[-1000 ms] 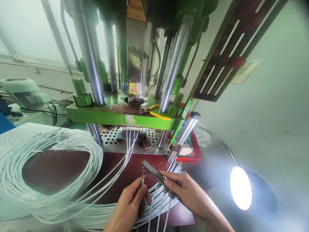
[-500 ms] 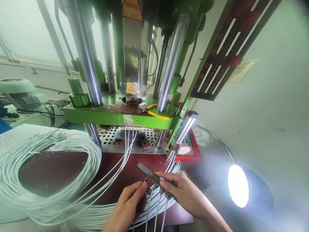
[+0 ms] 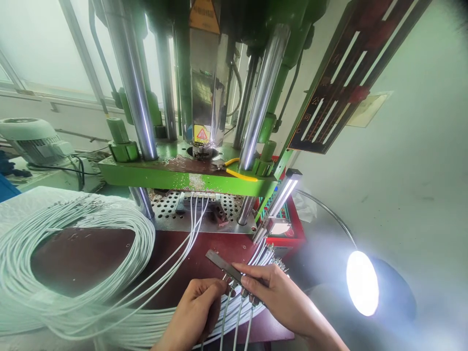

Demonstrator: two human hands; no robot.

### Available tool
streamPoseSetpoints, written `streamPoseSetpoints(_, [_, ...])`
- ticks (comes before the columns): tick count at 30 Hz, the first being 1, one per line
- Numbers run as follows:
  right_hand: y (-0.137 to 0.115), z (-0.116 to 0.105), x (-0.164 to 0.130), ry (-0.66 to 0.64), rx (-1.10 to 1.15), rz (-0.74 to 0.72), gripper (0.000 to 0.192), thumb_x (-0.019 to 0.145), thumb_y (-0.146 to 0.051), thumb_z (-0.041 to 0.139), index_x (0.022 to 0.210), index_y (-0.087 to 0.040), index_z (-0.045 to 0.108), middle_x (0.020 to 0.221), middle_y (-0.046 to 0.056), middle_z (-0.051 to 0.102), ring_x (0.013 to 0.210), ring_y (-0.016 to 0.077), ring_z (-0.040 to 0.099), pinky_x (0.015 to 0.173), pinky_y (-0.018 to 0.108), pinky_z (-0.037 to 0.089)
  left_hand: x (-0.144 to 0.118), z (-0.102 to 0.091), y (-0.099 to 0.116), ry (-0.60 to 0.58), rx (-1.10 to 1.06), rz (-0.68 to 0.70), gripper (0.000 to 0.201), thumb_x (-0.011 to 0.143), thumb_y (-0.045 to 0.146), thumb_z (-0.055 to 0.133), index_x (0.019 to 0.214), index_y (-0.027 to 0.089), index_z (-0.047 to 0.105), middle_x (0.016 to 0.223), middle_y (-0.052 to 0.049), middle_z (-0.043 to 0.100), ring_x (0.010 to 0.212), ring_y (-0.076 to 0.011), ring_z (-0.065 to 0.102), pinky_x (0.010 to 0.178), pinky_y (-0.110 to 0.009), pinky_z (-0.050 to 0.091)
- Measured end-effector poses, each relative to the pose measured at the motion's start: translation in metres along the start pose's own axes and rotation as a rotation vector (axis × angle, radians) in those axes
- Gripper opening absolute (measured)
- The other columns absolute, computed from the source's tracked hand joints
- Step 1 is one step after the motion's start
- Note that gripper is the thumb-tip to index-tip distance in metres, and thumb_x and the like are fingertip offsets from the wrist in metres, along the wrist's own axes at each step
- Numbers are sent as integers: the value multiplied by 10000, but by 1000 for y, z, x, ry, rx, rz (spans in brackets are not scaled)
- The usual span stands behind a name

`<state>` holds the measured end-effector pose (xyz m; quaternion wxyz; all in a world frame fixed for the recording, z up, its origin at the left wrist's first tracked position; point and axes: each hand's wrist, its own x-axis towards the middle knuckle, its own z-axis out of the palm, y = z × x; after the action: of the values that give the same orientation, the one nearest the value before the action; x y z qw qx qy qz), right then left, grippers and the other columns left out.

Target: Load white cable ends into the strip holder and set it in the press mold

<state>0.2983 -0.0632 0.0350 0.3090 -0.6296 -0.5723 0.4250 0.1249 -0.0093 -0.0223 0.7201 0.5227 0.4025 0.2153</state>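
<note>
So I'm parked at the dark red bench point(image 3: 91, 258) in front of the big green press point(image 3: 190, 178), chrome columns going up, window off to the far left and a gooseneck lamp point(image 3: 361, 282) blasting light at me from the right.

Where things stand: my right hand point(image 3: 278, 297) is gripping a flat metal bar point(image 3: 223, 263), thumb on top and fingers curled under it, held at a slant just above the near edge of the bench. My left hand point(image 3: 193, 312) is pinching the end of one white wire point(image 3: 223, 319) between thumb and forefinger, pushing its tip right up against the bar. Looks like roughly three or four wire ends are already seated along the bar's lower stretch, hanging down in a neat row toward me. The upper left part of the bar is bare, so I'd guess there are slots left to fill. Can't really make out the slots themselves though, too small.

Another set of wires point(image 3: 197, 209) is already loaded in the fixture under the press plate, farther back. The bar itself is thin, grey, a bit shiny. The wires are skinny white cable with little metal tips, and there's a huge coil point(image 3: 73, 273) of the same stuff sprawled over the left side of the bench.
</note>
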Motion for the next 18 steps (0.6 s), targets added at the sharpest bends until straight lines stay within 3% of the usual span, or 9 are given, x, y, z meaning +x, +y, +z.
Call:
streamPoseSetpoints(4, [-1,1,1,-3,-45,22,377,919,-375,504,1287,-295,532,1042,-13,723,953,225,629,821,330,480,3,-3,1,-12,-26,-15,363,763,403,434,459,224,347,285,75,313,259,-57,191,301,-210,85])
streamPoseSetpoints(8, [3,3,1,-1,-37,14,365,917,-370,511,1275,-306,540,1139,-17,693,1071,234,605,913,351,457,3,-4,0,-26,1,-6,356,777,390,424,468,219,387,290,74,327,254,-60,195,291,-211,96])
streamPoseSetpoints(12, [8,4,2,-19,3,1,368,914,-370,521,1274,-294,541,1258,-13,623,1174,220,555,1002,339,404,4,-3,-1,-17,38,22,386,836,388,410,501,199,443,324,41,440,271,-65,255,302,-201,147])
streamPoseSetpoints(18, [12,-6,4,-51,-9,-11,401,906,-407,513,1283,-274,549,1022,-6,720,939,217,615,838,324,458,7,0,-3,-92,-21,66,400,843,460,451,560,182,492,375,22,495,288,-75,318,310,-199,203])
